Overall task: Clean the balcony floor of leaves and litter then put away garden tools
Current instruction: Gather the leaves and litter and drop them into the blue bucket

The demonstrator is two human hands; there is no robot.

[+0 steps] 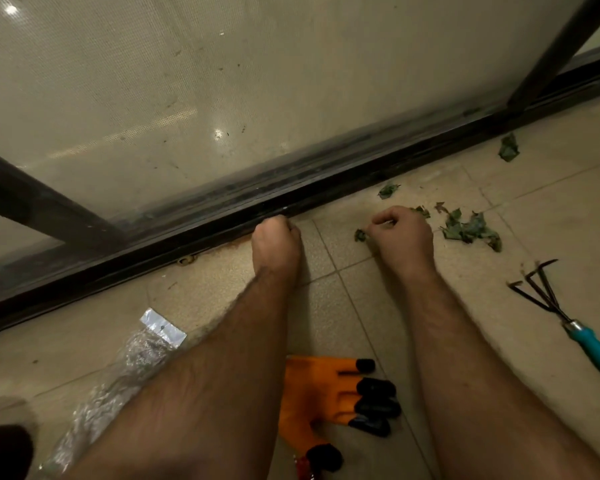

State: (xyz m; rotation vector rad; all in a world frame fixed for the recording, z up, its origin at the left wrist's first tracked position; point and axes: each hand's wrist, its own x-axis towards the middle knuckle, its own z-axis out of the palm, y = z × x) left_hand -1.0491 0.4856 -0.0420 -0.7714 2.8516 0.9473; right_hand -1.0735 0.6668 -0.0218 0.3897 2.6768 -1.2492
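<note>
While both forearms are stretched forward over the tiled floor (pixel 551 216), the left hand (pixel 276 242) is seen curled into a fist right at the dark door track (pixel 222 233). Whether anything is enclosed in that fist cannot be told, since only the back of the hand is shown. The right hand (pixel 404 233) is likewise curled, and a small leaf scrap (pixel 360 235) is pinched at its fingertips, just above the tile.

More leaves are scattered to the right of that hand: a larger clump (pixel 471 230) lies near it, a single leaf (pixel 388 190) rests close to the track, and another (pixel 508 147) is found farther off, also near the track.

A hand rake (pixel 565 317) with dark prongs and a teal handle is laid on the floor at the right edge, its prongs pointed toward the clump but kept apart from it. An orange glove (pixel 323 393) with black fingertips is spread flat between the two forearms, partly hidden under the left one. A crumpled clear plastic bag (pixel 125 368) with a white header strip is stretched along the floor at the lower left, beside the left forearm.

Beyond the track, a dusty mesh screen (pixel 222 81) in a dark frame is seen filling the upper part of the view.
</note>
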